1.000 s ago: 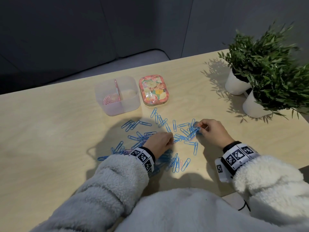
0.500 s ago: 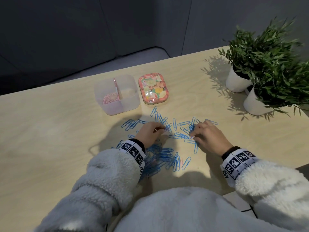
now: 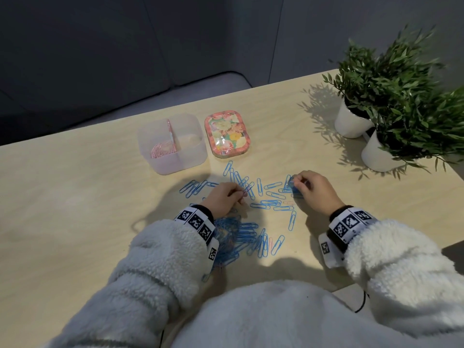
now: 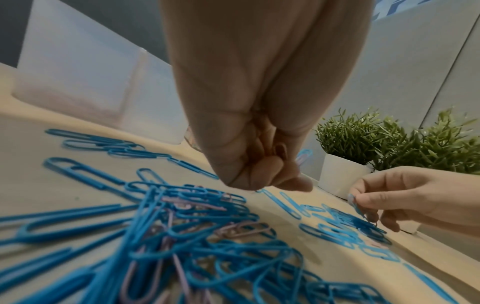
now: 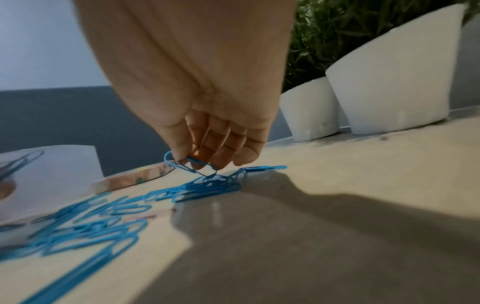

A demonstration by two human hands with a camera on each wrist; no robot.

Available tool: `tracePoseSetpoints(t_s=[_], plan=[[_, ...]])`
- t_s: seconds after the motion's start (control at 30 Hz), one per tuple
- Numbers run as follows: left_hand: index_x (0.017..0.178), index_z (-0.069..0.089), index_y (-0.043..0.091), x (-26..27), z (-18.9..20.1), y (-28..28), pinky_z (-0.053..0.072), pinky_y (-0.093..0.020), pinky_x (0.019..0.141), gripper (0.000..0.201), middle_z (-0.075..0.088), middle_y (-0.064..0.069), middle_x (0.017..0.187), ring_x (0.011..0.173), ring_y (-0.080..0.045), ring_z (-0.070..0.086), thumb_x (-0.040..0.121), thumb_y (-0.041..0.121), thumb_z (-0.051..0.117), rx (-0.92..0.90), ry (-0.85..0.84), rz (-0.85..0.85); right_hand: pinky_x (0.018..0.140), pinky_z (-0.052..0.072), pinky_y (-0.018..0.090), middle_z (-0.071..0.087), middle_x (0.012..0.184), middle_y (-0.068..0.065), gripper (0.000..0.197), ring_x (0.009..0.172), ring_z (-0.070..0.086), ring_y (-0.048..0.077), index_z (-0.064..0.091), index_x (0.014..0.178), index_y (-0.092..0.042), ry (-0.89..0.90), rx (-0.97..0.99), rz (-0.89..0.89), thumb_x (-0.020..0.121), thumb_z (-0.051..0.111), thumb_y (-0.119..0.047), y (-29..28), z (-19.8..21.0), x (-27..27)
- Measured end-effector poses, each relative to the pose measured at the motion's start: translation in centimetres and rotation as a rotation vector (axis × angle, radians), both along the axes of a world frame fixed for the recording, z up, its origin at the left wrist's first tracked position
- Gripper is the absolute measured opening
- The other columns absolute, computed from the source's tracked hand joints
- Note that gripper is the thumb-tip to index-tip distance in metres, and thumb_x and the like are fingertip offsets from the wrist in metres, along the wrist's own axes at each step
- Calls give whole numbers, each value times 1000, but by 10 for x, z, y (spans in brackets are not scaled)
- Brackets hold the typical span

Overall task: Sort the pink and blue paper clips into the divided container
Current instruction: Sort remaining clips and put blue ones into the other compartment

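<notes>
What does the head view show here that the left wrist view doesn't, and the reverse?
Head only: the container's pink-filled compartment, the floral tin. Left wrist only: pink clips buried in the blue heap. Both: the left hand, the right hand pinching a blue clip, both potted plants.

sleeves (image 3: pixel 160 249): white fluffy fleece | wristbands (image 3: pixel 198 223): white, black square code markers, both wrists | cable (image 3: pixel 361 303): thin, black

Tin (image 3: pixel 227 133) right of container (image 3: pixel 172 144)
</notes>
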State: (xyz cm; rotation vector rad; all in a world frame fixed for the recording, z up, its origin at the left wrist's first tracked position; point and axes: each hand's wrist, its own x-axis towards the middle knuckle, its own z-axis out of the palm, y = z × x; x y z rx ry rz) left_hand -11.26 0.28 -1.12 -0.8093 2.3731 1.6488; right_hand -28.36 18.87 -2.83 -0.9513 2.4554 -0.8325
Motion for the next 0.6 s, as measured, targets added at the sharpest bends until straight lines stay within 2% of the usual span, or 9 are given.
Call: tracePoseSetpoints(t_s=[0.07, 0.13, 0.2, 0.3, 0.4, 0.47, 0.5, 0.53, 0.6], plan=[[85, 58, 10, 0, 1, 0, 42, -10, 55, 19, 59, 2, 77, 62, -5, 52, 97, 12, 43, 3, -3, 0, 77, 42, 34, 63, 89, 6, 9, 87, 54, 29, 61, 88, -14, 62, 32, -36, 85, 56, -7, 0, -1, 0], [83, 59, 13, -1, 1, 0, 40, -15, 53, 19, 55, 5, 68, 58, -9, 49, 96, 18, 46, 10, -1, 19, 82, 39, 34, 62, 95, 7, 15, 94, 51, 29, 63, 97, -14, 214, 86, -2, 83, 59, -10, 3, 1, 4], [83, 60, 11, 0, 2, 0, 38, -14, 49, 17, 54, 5, 64, 50, -3, 48, 94, 21, 51, 28, 10, 42, 77, 37, 33, 61, 90, 5, 6, 91, 51, 27, 63, 87, -16, 248, 130, 84, 82, 62, -15, 3, 4, 11], [78, 57, 10, 0, 4, 2, 34, -8, 39, 17, 58, 4, 66, 36, 4, 44, 92, 19, 54, 53, 20, 49, 72, 39, 30, 60, 84, -1, 7, 85, 51, 20, 62, 78, -16, 112, 222, 153, 78, 67, -20, 3, 3, 23], [78, 58, 12, 1, 4, 3, 39, -8, 43, 15, 64, 6, 73, 47, 6, 51, 91, 19, 56, 79, 26, 49, 71, 44, 32, 62, 78, 0, 10, 78, 56, 20, 58, 72, -17, 17, 248, 139, 78, 65, -13, 1, 0, 26], [76, 57, 16, 1, 4, 4, 46, -13, 55, 13, 68, 9, 73, 65, -2, 60, 89, 17, 59, 90, 40, 44, 70, 45, 33, 60, 75, -1, 13, 75, 56, 20, 55, 71, -16, 1, 279, 154, 81, 60, -9, -2, -1, 27], [76, 57, 17, 1, 5, 4, 47, -19, 60, 13, 69, 11, 69, 68, -5, 62, 88, 14, 61, 103, 47, 46, 70, 45, 33, 58, 76, 0, 13, 77, 56, 21, 54, 72, -15, 7, 292, 170, 82, 58, -8, -3, -1, 27], [77, 56, 15, 0, 7, 6, 46, -22, 60, 12, 69, 13, 65, 66, -3, 62, 87, 12, 61, 117, 59, 46, 71, 45, 34, 56, 78, 0, 14, 80, 56, 22, 52, 72, -14, 22, 306, 190, 83, 56, -7, -4, -1, 27], [82, 57, 9, -1, 12, 10, 42, -15, 51, 7, 67, 8, 66, 50, 8, 57, 87, 7, 60, 119, 84, 28, 74, 44, 36, 54, 85, 2, 15, 86, 55, 25, 49, 74, -15, 63, 333, 231, 85, 52, -6, -5, 0, 28]])
